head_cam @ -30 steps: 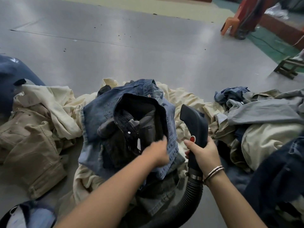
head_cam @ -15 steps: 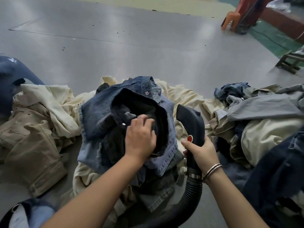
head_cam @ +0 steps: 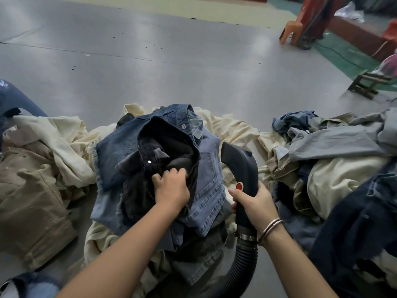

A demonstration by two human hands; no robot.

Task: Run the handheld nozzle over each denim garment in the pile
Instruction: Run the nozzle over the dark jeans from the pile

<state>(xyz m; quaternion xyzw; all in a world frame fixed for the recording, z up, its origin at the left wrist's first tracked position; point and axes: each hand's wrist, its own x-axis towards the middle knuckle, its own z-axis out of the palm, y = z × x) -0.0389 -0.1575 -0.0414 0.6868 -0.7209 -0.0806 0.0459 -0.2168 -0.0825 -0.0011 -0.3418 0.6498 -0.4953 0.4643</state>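
The blue jeans [head_cam: 206, 179] sit on top of the pile [head_cam: 236, 134], waistband gaping upward, with a black garment [head_cam: 163, 151] stuffed inside them. The left hand [head_cam: 171, 187] is buried in that opening, its fingers [head_cam: 160, 178] curled round a fold of the black cloth. Just right of the jeans the right hand [head_cam: 254, 204] grips the nozzle [head_cam: 240, 166] by its handle, thumb lying beside the red button [head_cam: 239, 186]; the nozzle head stands clear of the fabric, and the hose [head_cam: 242, 263] trails down from it toward the person.

The step in hand looks like opening up the garment so the nozzle can reach it. To do it well, the left hand should draw the black cloth taut and flat rather than bunch it — a slack fold would be pulled into the mouth or simply skipped. The nozzle then wants to come across from the right of the jeans and travel in slow overlapping strokes from waistband downward, mouth close to the denim. The seams and pocket folds need a second pass.

Whether the black piece is itself denim or a lining is hard to tell from here — it may need separating from the jeans first. The hose should stay behind the jeans' near edge so it doesn't drag the pile about.
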